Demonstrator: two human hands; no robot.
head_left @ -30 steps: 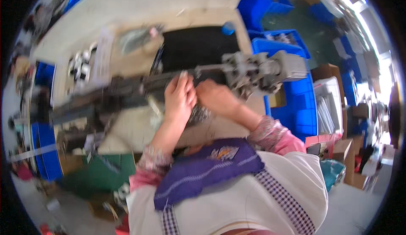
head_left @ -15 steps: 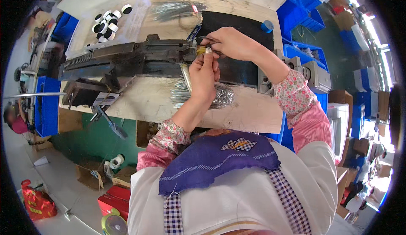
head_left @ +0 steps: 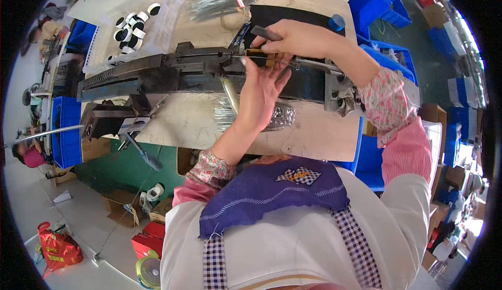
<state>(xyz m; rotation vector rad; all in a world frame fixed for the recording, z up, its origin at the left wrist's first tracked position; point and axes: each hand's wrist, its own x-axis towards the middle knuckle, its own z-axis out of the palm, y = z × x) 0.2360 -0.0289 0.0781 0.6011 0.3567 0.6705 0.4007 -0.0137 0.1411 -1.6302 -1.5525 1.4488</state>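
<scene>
My left hand (head_left: 260,95) has its fingers spread, with the thumb and fingertips beside a small brass-coloured block (head_left: 256,56) on the long dark metal fixture (head_left: 178,71). Just beyond the block, my right hand (head_left: 300,40) is closed on a dark, flat metal tool (head_left: 266,33), whose end sticks out to the left past the fingers. A thin rod or wire runs along the fixture under the right hand. Close to the left wrist, a pale lever handle (head_left: 230,95) slopes down from the fixture. The right fingertips are partly hidden.
A clear plastic tray (head_left: 166,29) of black-and-white round caps stands at the back left. Thin metal wires (head_left: 219,7) lie behind the fixture, more in front of it. A blue round cap (head_left: 337,22) sits at the back right. Blue bins (head_left: 374,159) flank the table.
My left hand has opened from a pinch to spread fingers. My right hand has shifted slightly right and away from me, with the dark tool now showing more plainly. The brass-coloured block is more exposed.
</scene>
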